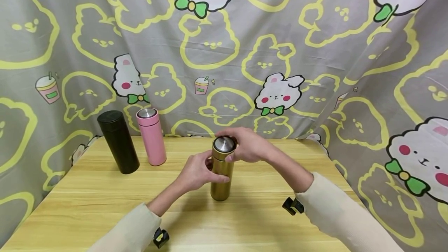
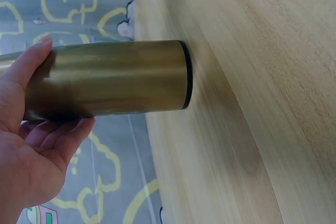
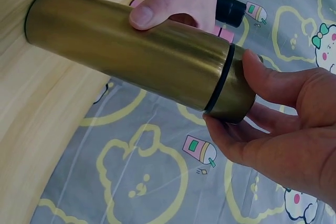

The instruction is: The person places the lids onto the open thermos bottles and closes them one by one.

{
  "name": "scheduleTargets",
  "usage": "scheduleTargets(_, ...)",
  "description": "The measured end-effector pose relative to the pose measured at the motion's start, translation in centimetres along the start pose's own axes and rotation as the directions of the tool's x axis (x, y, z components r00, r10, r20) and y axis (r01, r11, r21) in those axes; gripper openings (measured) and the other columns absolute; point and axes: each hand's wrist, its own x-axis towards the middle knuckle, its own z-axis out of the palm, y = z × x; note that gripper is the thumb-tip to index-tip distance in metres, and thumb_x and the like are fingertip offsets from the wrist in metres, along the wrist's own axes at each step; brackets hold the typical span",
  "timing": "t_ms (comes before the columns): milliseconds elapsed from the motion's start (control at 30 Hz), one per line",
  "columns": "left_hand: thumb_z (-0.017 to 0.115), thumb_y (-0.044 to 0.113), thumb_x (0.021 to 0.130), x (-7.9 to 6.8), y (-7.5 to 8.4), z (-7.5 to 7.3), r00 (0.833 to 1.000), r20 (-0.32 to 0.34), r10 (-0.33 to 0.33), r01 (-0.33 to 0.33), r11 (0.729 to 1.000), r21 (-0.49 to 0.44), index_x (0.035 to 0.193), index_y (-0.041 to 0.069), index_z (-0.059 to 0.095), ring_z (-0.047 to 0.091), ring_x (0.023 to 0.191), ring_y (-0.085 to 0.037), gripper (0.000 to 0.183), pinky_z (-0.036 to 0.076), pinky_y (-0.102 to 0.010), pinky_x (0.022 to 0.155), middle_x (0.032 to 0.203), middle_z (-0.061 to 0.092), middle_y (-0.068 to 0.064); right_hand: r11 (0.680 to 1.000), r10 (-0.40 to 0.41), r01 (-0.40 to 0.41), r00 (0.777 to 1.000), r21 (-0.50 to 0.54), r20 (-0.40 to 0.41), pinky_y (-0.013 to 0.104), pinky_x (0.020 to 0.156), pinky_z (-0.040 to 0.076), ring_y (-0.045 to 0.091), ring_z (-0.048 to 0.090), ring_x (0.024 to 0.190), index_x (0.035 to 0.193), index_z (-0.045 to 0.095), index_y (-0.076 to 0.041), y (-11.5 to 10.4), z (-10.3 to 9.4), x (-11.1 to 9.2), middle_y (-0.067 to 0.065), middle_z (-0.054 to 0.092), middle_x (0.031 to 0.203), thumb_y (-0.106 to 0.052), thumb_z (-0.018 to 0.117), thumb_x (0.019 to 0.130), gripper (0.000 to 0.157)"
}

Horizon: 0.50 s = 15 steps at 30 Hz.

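Note:
A gold thermos bottle (image 1: 219, 186) with a silver-topped lid (image 1: 224, 144) stands upright near the middle of the wooden table. My left hand (image 1: 198, 171) grips its body from the left, thumb across the front; in the left wrist view the bottle's dark-rimmed base sits at the tabletop. The right hand (image 1: 250, 145) holds the lid from the right, fingers behind it and thumb at the front. In the right wrist view, thumb and fingers pinch the gold lid (image 3: 235, 87) just above a black ring that parts it from the body.
Back left on the wooden table (image 1: 87, 205) stand a black bottle (image 1: 120, 143) and, to its right, a pink bottle (image 1: 153, 141) with a silver top. A grey curtain (image 1: 224, 69) with yellow cartoon outlines hangs behind the table and along its sides.

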Motion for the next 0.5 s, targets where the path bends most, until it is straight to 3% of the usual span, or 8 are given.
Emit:
scheduleTargets(300,0.094,0.051,0.063,0.1,-0.1,0.0,1.000,-0.013,-0.001,0.001,1.000,0.006,0.117,0.025,0.067,0.072,0.092,-0.009,0.066,0.059,-0.035,0.080,0.102,0.077,0.005,0.999,-0.016,0.010,0.994,-0.050,-0.113,0.040,0.095,0.053,0.024,0.064,0.113,0.134,0.061,-0.007,0.0,1.0,-0.1,0.007,0.068,0.125,-0.014,0.087,0.081,0.060)
scheduleTargets(500,0.095,0.050,0.063,0.0,0.0,0.1,1.000,-0.016,0.003,-0.004,1.000,-0.006,0.115,0.025,0.067,0.070,0.086,-0.010,0.064,0.058,-0.032,0.075,0.097,0.076,0.007,0.997,0.068,-0.073,0.980,-0.018,-0.186,0.031,0.079,0.054,0.019,0.064,0.095,0.125,0.062,-0.006,0.1,1.4,0.0,0.006,0.069,0.107,-0.031,0.092,0.074,0.064)
